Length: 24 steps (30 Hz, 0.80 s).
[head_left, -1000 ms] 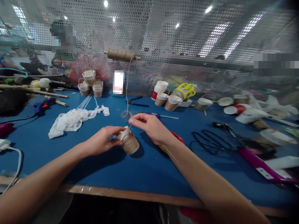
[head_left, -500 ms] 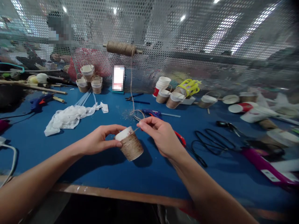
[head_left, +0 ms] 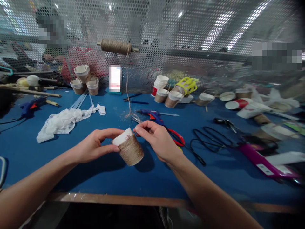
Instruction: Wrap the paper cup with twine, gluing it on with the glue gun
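Observation:
My left hand (head_left: 97,144) grips a white paper cup (head_left: 131,149) by its rim end, thumb and fingers on either side. Brown twine is wound round most of the cup, which is tilted with a white band bare near the rim. Close beside the cup, my right hand (head_left: 157,136) pinches the twine near the wound part. From a spool of twine (head_left: 115,46) on the mesh, a strand (head_left: 127,79) hangs to the table behind my fingers. Red-handled scissors (head_left: 176,137) lie partly hidden under my right hand.
A blue glue gun (head_left: 152,116) lies behind my right hand. White gauzy cloth (head_left: 59,122) is at left. Twine-wrapped cups (head_left: 173,99) and a phone (head_left: 115,78) stand along the mesh. A black cable (head_left: 209,140) and a purple power strip (head_left: 267,159) lie at right.
The view has shifted, so everything sits slightly further left. Both hands keep their holds on the cup and twine; the cup's tilt is nearly the same.

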### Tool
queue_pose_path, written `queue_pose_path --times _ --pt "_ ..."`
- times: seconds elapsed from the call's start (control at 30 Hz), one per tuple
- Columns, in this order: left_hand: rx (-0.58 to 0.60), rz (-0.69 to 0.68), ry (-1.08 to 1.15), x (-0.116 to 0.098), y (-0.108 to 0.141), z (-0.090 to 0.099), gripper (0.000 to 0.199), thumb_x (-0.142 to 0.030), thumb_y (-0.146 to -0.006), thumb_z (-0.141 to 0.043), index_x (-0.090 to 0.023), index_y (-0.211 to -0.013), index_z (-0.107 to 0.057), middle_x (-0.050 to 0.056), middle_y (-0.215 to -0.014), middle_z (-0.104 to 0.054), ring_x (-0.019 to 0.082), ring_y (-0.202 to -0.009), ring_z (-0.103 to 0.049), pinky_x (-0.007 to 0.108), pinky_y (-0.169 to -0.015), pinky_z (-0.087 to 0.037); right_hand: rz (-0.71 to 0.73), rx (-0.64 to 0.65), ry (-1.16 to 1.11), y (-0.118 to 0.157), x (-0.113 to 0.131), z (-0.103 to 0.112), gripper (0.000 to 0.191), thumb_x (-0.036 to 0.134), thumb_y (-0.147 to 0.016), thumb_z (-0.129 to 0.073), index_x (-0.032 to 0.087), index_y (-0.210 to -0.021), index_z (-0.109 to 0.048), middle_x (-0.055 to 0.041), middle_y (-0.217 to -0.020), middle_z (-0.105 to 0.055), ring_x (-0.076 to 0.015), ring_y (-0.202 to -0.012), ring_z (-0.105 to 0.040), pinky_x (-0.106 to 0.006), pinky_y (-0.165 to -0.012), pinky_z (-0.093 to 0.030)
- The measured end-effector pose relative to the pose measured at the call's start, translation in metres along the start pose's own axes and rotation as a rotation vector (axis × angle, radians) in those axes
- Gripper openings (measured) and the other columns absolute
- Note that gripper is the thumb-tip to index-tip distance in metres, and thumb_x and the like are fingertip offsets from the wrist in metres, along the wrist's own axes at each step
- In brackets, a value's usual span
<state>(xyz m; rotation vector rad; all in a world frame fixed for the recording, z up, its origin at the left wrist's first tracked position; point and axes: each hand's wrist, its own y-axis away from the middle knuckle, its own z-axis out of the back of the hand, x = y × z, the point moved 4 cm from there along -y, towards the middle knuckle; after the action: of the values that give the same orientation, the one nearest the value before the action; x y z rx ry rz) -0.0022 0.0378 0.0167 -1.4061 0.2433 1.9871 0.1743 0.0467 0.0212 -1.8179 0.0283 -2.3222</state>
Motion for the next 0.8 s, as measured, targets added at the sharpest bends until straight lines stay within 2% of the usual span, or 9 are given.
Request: queue_pose_path --times 0.2,0.53,0.8 --pt "-0.015 -0.024 -0.043 0.000 0.001 0.001 0.037 -0.023 -0.078 -0.061 -0.018 -0.114 -0.055 0.007 -0.113 -0.062 0.018 -0.097 -0.058 0.031 -0.085 -0.046 -0.009 0.059 -0.032 0.002 -0.003 -0.009 0.020 0.037 -0.077 -0.053 0.018 -0.072 -0.050 0.0020 -0.069 -0.049 -0.0109 -0.064 -0.046 -0.027 -0.063 -0.039" --pt "-0.028 -0.075 -0.099 -0.001 0.001 0.004 0.036 -0.021 -0.078 -0.060 -0.018 -0.114 -0.055 0.007 -0.111 -0.063 0.017 -0.094 -0.058 0.028 -0.083 -0.046 -0.016 0.092 0.067 0.005 -0.005 -0.013 0.021 0.039 -0.083 -0.044 0.020 -0.073 -0.044 0.0035 -0.065 -0.042 -0.0111 -0.059 -0.039 -0.025 -0.053 -0.033" --pt "-0.009 -0.060 -0.058 0.001 -0.001 0.001 0.037 -0.023 -0.078 -0.060 -0.017 -0.114 -0.053 0.008 -0.115 -0.060 0.019 -0.103 -0.055 0.033 -0.091 -0.042 0.019 0.012 0.117 0.005 -0.007 -0.015 0.022 0.040 -0.085 -0.039 0.022 -0.072 -0.041 0.0031 -0.066 -0.041 -0.0123 -0.060 -0.040 -0.025 -0.054 -0.033"
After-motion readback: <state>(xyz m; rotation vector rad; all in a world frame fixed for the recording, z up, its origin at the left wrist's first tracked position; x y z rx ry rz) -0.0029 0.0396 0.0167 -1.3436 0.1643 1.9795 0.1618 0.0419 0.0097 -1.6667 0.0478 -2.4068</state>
